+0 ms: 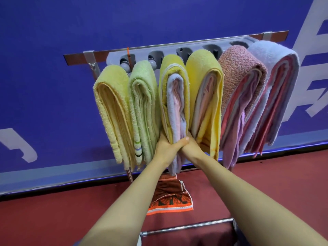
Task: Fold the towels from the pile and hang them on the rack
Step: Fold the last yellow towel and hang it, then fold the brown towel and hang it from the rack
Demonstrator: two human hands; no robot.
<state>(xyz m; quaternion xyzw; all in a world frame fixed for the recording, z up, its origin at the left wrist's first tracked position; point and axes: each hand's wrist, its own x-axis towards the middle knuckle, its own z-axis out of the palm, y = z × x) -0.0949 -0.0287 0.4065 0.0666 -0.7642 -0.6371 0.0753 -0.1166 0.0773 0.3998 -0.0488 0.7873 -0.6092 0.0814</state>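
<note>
Yellow terry wraps the third towel (173, 96) of six hung side by side on the grey rack (177, 50); its arms are hidden under cloth. Your left hand (166, 148) and right hand (190, 145) squeeze its lower part between them. Below, one orange patterned cloth (170, 197) lies partly covered by your forearms.

hidden behind cloth and cut by the frame

the grey wall rack (142, 50) shows only its top; its arms lie under the folded towels. right hand (190, 145) is mostly tucked behind the yellow towel (173, 96). the orange patterned cloth (170, 196) is partly covered by forearms; both elbows leave the bottom edge.
</note>
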